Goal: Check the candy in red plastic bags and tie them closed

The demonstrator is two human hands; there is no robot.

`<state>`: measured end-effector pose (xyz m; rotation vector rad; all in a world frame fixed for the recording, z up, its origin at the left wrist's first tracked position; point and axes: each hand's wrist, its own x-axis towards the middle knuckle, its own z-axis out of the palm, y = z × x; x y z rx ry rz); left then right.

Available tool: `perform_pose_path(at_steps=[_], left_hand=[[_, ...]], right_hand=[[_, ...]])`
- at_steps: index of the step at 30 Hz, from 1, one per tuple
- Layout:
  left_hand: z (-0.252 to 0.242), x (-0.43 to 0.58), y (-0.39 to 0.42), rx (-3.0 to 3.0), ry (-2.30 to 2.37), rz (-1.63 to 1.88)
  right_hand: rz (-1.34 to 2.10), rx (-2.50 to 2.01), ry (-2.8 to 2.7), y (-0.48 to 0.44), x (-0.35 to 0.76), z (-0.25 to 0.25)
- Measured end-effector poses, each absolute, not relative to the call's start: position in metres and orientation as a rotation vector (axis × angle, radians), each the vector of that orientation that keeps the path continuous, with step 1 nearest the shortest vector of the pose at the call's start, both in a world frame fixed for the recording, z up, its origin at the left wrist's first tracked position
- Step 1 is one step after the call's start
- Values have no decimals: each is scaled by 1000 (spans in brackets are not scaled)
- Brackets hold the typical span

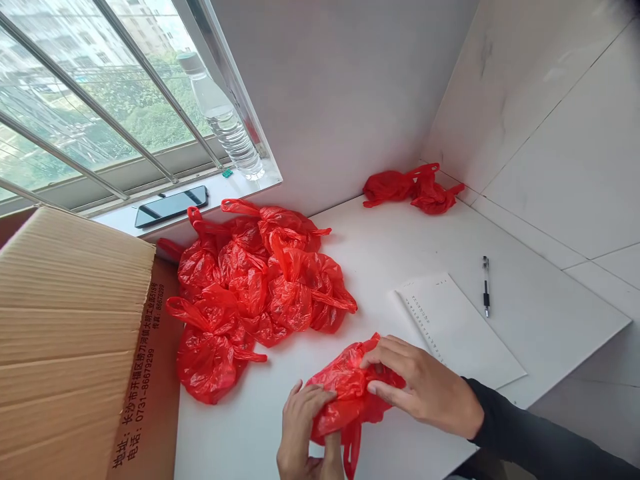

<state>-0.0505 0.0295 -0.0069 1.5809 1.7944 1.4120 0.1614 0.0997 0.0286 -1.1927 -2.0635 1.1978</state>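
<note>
Near the front of the white table (395, 250), both my hands are on one red plastic bag (345, 380). My left hand (305, 427) grips its left side, the fingers on top and the thumb at the front. With thumb and fingers, my right hand (420, 383) pinches the gathered part of the bag on the right. One handle loop hangs toward me below the bag. What the bag contains is hidden. Just beyond it to the left lies a heap of knotted red plastic bags (295, 287), several in all, with their handles sticking out.
More red bags (435, 193) lie in the far corner by the wall. A notebook (460, 327) with writing and a pen (486, 287) are at the right. An open cardboard box (75, 320) stands left; a phone (173, 205) and a water bottle (225, 123) occupy the windowsill.
</note>
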Motion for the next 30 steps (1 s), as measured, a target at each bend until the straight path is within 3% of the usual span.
perform_pose_path(at_steps=[5,13,20,30], left_hand=[[1,-64,28,1180,2044,1294],[9,-36,40,1900,1760,1302],[23,-57,42,934,2087,1306],[49,-41,48,1034,2074,1419]], right_hand=[[1327,-1298,-1804,106,179,44],[1370,-1288,-1893,102,170,45],[1315,-1372,-1666,105,193,55],[1253,-1512,-1726,101,189,56]])
